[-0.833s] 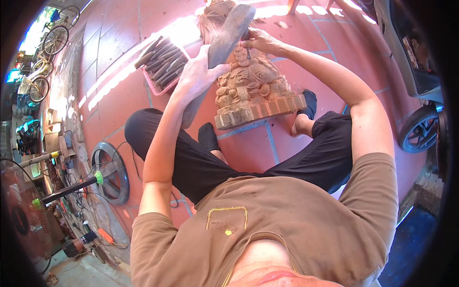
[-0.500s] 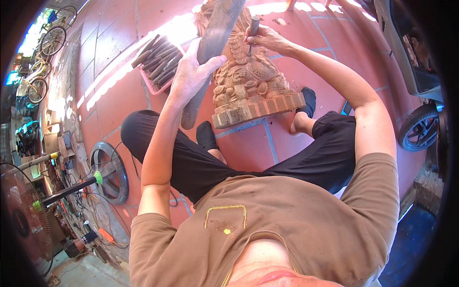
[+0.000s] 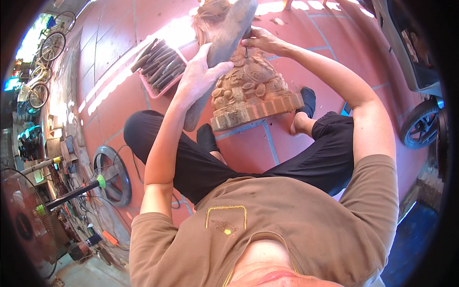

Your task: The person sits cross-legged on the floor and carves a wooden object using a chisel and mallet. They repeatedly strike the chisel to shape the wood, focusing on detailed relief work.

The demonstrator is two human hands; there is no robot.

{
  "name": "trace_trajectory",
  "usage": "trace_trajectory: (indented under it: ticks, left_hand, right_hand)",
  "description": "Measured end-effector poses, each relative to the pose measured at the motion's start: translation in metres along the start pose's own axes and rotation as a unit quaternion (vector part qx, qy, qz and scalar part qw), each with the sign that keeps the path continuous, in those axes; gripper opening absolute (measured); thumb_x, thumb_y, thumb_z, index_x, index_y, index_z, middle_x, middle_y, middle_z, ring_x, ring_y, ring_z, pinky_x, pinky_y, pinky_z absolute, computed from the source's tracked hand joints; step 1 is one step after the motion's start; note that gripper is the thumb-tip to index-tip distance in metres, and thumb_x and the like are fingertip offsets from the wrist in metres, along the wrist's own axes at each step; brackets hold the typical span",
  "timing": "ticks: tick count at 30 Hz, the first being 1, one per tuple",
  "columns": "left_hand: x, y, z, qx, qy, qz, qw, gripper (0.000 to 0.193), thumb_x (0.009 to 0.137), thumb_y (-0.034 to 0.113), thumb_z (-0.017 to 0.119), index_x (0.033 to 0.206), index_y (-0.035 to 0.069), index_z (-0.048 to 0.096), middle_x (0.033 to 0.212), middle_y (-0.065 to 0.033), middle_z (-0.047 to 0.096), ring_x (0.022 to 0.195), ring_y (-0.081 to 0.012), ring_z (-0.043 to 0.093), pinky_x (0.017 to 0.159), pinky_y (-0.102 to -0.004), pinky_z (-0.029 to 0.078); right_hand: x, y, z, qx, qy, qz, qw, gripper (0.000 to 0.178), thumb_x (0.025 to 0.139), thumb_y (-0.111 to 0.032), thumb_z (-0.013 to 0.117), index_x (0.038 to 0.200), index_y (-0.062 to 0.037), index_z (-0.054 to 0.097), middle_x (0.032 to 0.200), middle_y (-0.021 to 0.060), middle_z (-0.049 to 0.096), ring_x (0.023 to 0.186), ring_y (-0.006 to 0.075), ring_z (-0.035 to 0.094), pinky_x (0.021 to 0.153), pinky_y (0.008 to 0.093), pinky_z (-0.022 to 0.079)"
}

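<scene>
My left hand [image 3: 198, 76] is wrapped round a long, flat wooden mallet [image 3: 229, 38], thumb along its side. The mallet slants up to the right and covers most of the chisel's handle. Beside it, my right hand [image 3: 265, 40] pinches the chisel [image 3: 246, 52], whose thin blade points down at the carved surface. Whether mallet and chisel touch cannot be made out. Between my feet lies a brown wood carving [image 3: 251, 88] with leaf-like and rounded relief, its banded base toward me. The mallet hides part of its far portion.
Left of the carving, a pink tray [image 3: 154, 95] holds several dark-handled tools [image 3: 162, 67]. A grey wheel-shaped ring [image 3: 113, 174] and a standing fan [image 3: 28, 222] are at the left. A motorbike wheel [image 3: 420, 125] stands at the right. Cables trail over the tiled floor.
The mallet has swung a little to the right with my left hand and now overlaps the chisel handle. My right hand has shifted slightly, still holding the chisel at the carving.
</scene>
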State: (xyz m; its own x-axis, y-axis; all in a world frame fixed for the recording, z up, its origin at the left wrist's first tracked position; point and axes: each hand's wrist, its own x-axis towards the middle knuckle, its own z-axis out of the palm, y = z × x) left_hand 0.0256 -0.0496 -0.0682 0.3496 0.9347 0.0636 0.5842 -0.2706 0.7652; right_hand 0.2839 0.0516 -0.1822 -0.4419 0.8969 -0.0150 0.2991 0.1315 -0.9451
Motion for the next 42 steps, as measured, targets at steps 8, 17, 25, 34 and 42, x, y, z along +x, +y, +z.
trace_trajectory:
  ticks: [8,17,25,34,42]
  left_hand:
    - [0.003,0.010,0.000,0.012,-0.012,-0.033,0.999,0.075,0.087,0.040,0.073,0.141,-0.004,0.043,0.109,-0.0300,0.069,0.108,-0.0419,0.067,0.098,-0.0443,0.049]
    - [-0.002,0.002,-0.005,-0.099,-0.011,-0.016,0.995,0.065,0.088,0.033,0.074,0.137,-0.004,0.049,0.119,-0.0236,0.067,0.111,-0.0302,0.066,0.097,-0.0409,0.050]
    - [-0.005,0.005,-0.003,-0.127,0.001,0.007,0.992,0.064,0.089,0.029,0.074,0.137,-0.004,0.048,0.122,-0.0225,0.066,0.112,-0.0267,0.065,0.097,-0.0395,0.050]
    - [0.002,0.003,0.001,0.019,-0.042,-0.032,0.998,0.075,0.087,0.041,0.073,0.139,-0.004,0.044,0.107,-0.0283,0.069,0.106,-0.0406,0.068,0.098,-0.0442,0.049]
    - [0.004,0.003,0.007,0.019,-0.020,-0.020,0.999,0.072,0.087,0.042,0.072,0.136,-0.003,0.046,0.109,-0.0292,0.069,0.109,-0.0390,0.067,0.097,-0.0453,0.049]
  right_hand:
    - [0.001,-0.008,0.007,-0.042,-0.002,-0.024,0.999,0.025,0.097,-0.024,0.064,0.114,-0.0054,0.061,0.105,0.0051,0.066,0.103,0.0158,0.061,0.094,0.0344,0.048]
    - [-0.007,-0.003,-0.005,0.032,-0.004,-0.003,0.999,0.019,0.097,-0.020,0.065,0.111,-0.0076,0.063,0.104,0.0027,0.066,0.100,0.0136,0.061,0.091,0.0320,0.050]
    - [-0.009,0.001,-0.005,0.049,0.004,-0.031,0.998,0.016,0.097,-0.016,0.064,0.110,-0.0070,0.062,0.103,0.0026,0.066,0.097,0.0135,0.061,0.090,0.0324,0.051]
    - [-0.003,0.008,-0.009,-0.028,-0.003,-0.014,1.000,0.022,0.097,-0.023,0.064,0.112,-0.0072,0.061,0.107,0.0038,0.066,0.103,0.0149,0.061,0.095,0.0341,0.048]
    - [0.000,0.009,-0.001,-0.059,0.011,-0.047,0.997,0.024,0.097,-0.022,0.064,0.115,-0.0061,0.061,0.108,0.0069,0.066,0.099,0.0163,0.062,0.092,0.0350,0.049]
